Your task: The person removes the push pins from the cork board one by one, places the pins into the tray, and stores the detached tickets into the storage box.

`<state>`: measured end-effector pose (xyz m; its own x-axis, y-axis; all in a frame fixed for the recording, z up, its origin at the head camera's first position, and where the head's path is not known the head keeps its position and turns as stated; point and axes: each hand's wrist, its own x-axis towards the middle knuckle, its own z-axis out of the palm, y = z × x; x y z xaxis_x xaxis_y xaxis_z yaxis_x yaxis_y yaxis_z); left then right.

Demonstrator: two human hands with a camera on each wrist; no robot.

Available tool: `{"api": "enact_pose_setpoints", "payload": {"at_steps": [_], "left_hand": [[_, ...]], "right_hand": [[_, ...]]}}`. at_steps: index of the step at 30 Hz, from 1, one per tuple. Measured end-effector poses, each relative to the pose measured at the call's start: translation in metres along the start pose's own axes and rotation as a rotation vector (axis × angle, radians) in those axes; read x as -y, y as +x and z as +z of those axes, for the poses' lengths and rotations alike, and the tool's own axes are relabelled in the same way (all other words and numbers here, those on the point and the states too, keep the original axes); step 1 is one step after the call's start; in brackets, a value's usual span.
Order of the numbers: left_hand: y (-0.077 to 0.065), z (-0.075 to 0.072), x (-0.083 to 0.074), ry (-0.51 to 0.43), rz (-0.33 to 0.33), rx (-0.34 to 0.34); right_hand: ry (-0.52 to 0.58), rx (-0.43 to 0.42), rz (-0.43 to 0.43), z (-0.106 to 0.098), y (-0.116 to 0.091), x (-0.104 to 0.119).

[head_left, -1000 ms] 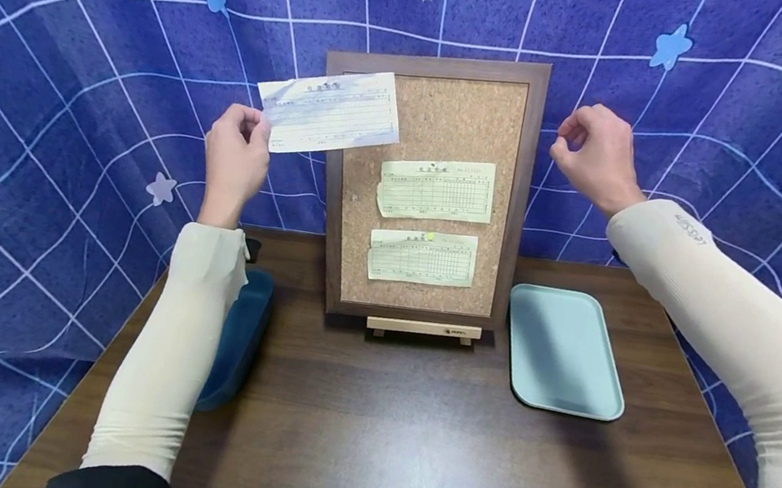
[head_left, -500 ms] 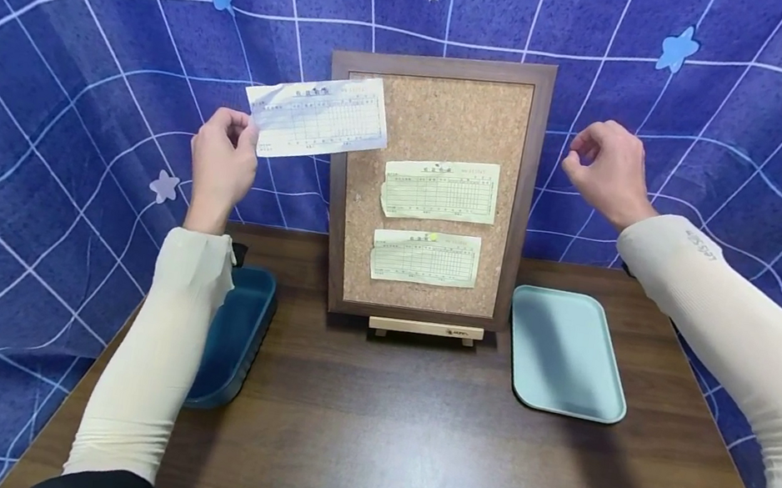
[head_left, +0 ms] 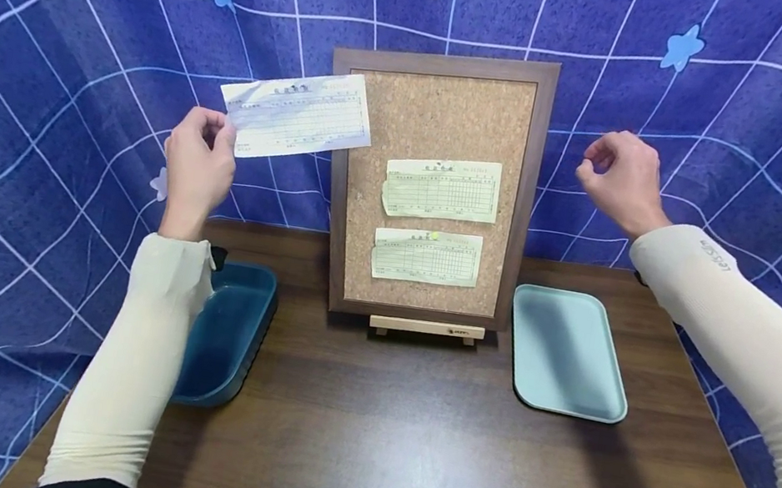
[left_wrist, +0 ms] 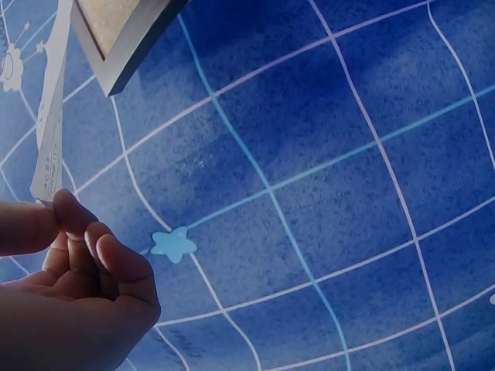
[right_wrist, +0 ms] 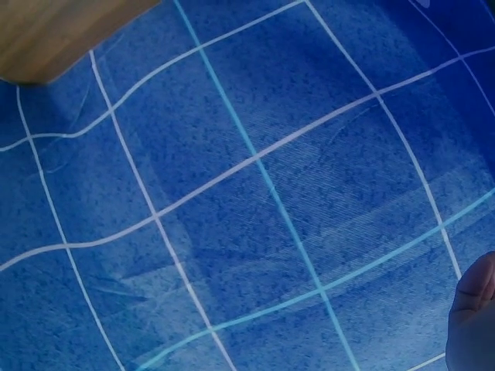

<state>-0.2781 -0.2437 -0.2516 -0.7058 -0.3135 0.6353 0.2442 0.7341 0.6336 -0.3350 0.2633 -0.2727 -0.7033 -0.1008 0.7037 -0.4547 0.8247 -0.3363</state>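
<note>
My left hand [head_left: 197, 169] pinches a printed paper form [head_left: 296, 116] by its left edge, between thumb and fingers. The form hangs in the air and overlaps the upper left of the corkboard [head_left: 448, 113] in the head view. In the left wrist view the form [left_wrist: 49, 147] shows nearly edge-on. My right hand [head_left: 626, 182] is raised right of the board, fingers curled and thumb against the index finger; no object shows between them. Two similar forms are on the cork, an upper slip [head_left: 442, 189] and a lower slip [head_left: 426, 258] with a yellow spot at its top.
A deep blue-green bin [head_left: 224, 346] stands left, partly behind my left forearm. A flat light-blue tray [head_left: 567, 355] lies to the right. The board stands on a small wooden stand [head_left: 427, 328] on the brown table [head_left: 361, 442]. A blue curtain [head_left: 121, 69] hangs behind.
My left hand has carried the form leftward and slightly down, off much of the corkboard. My right hand has shifted right and a little down, away from the board.
</note>
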Motion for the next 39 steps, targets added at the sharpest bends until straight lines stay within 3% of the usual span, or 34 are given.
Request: {"api": "enact_pose_setpoints", "payload": {"at_steps": [7, 13, 27, 39], "left_hand": [[-0.002, -0.014, 0.007, -0.011, -0.021, -0.044], [-0.004, -0.021, 0.011, -0.01, 0.004, -0.076], [-0.009, -0.035, 0.028, 0.022, -0.024, -0.077], [-0.02, -0.049, 0.053, 0.043, -0.037, -0.076]], "right_hand": [[-0.01, 0.004, 0.012, 0.003, -0.01, -0.011], [-0.009, 0.024, 0.027, 0.007, -0.018, -0.016], [-0.011, 0.036, 0.027, 0.017, -0.034, -0.029], [-0.014, 0.061, 0.041, 0.027, -0.051, -0.035]]}}
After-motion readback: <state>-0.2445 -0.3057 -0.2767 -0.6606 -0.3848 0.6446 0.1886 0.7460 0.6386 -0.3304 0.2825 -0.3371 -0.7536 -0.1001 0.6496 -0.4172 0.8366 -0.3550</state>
